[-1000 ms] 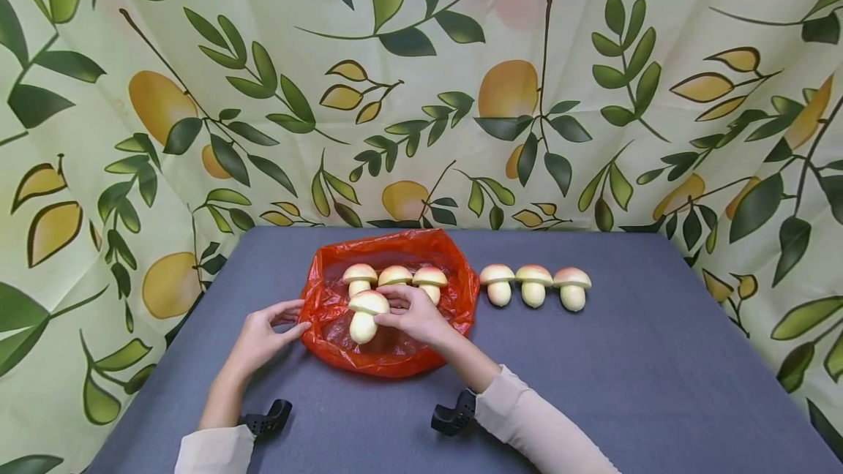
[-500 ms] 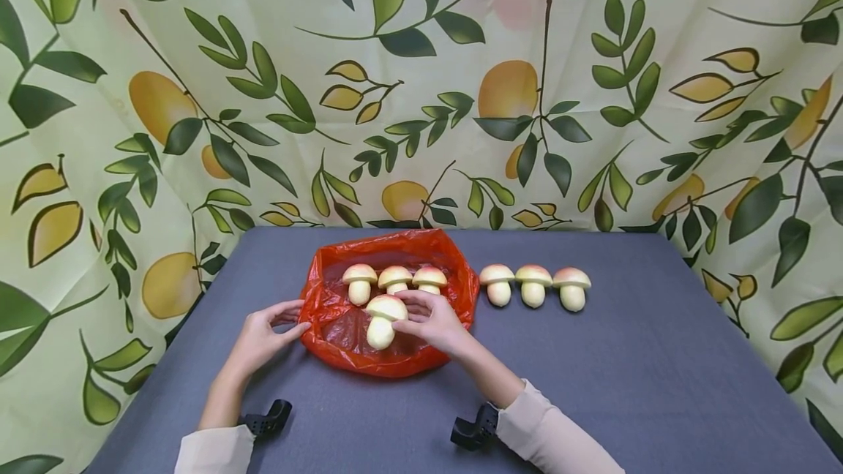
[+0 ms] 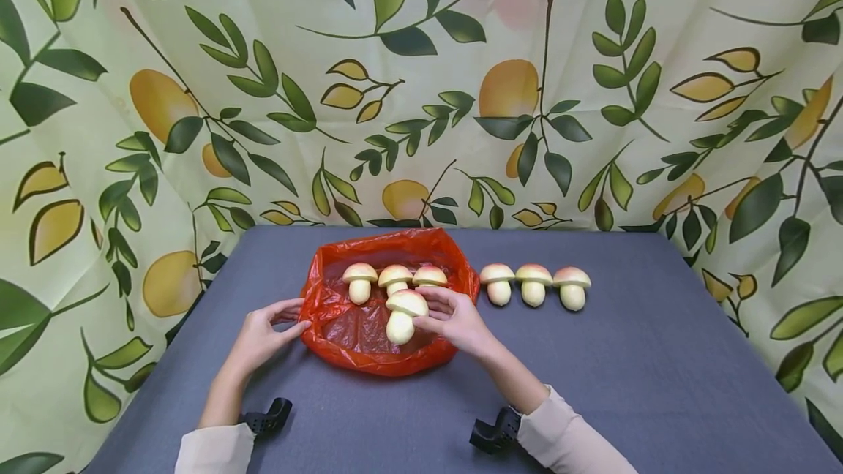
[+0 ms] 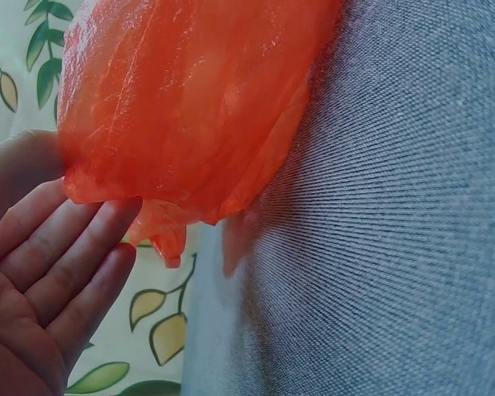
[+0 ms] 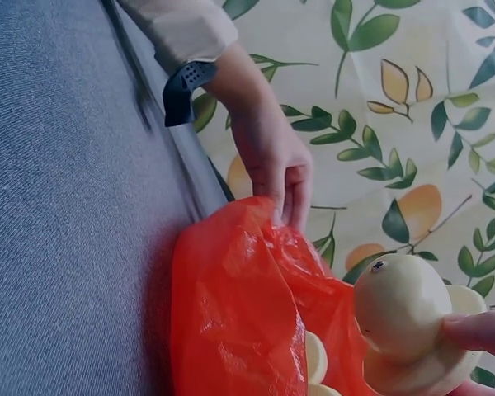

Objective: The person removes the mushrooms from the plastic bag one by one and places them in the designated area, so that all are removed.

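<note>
My left hand (image 3: 263, 339) pinches the left rim of an open red plastic bag (image 3: 369, 369) between thumb and fingers; the left wrist view shows the bag's edge (image 4: 190, 124) at the fingertips. With my right hand (image 3: 461, 324) I grip a toy mushroom (image 3: 402, 324), cream stem and pinkish-yellow cap, above the bag's opening at its right half. In the right wrist view this mushroom (image 5: 400, 305) is held by the thumb and a finger, stem towards the camera. Inside the bag, three similar mushrooms (image 3: 359, 285) stand in a row along the back.
Three more mushrooms (image 3: 534, 285) make a row on the grey-blue table (image 3: 593, 371), just right of the bag. A patterned cloth (image 3: 421, 93) with leaves and fruit hangs behind the table. Each wrist wears a black camera mount (image 3: 270, 418).
My right hand has moved right with its mushroom, from the bag's middle to its right half, bringing the row of mushrooms behind into fuller view. The left hand stays at the rim.
</note>
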Demonstrator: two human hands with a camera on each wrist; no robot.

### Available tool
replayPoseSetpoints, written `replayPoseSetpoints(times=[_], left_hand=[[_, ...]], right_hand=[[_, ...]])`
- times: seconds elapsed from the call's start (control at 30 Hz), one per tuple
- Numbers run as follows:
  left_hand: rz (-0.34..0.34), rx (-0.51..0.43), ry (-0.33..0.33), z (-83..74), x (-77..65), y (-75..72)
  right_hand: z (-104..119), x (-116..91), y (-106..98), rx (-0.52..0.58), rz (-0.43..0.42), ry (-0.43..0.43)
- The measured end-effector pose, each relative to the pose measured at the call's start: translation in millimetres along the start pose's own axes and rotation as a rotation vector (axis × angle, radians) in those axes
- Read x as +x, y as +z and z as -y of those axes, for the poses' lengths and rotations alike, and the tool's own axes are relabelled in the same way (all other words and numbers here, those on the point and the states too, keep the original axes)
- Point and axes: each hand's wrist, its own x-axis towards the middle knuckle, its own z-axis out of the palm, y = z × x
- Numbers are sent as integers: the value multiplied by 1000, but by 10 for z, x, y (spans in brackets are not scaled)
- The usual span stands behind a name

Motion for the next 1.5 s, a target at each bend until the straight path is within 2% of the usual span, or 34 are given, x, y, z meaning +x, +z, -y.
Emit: replayPoseSetpoints(times=[0.23,0.57,1.17,1.5], left_hand=[[2,3,-9,14,-6,9],[8,3,-18,17,-29,-4],[4,1,-9,26,-15,-4],[0,-3,7,31,-1,15]], right_hand=[[-28,-86,-99,8,-20,2],[-39,-245,-212,10,-68,60],[-95,-501,-511,23,-132,30],[-182,-618,-747,-23,-157,-6]])
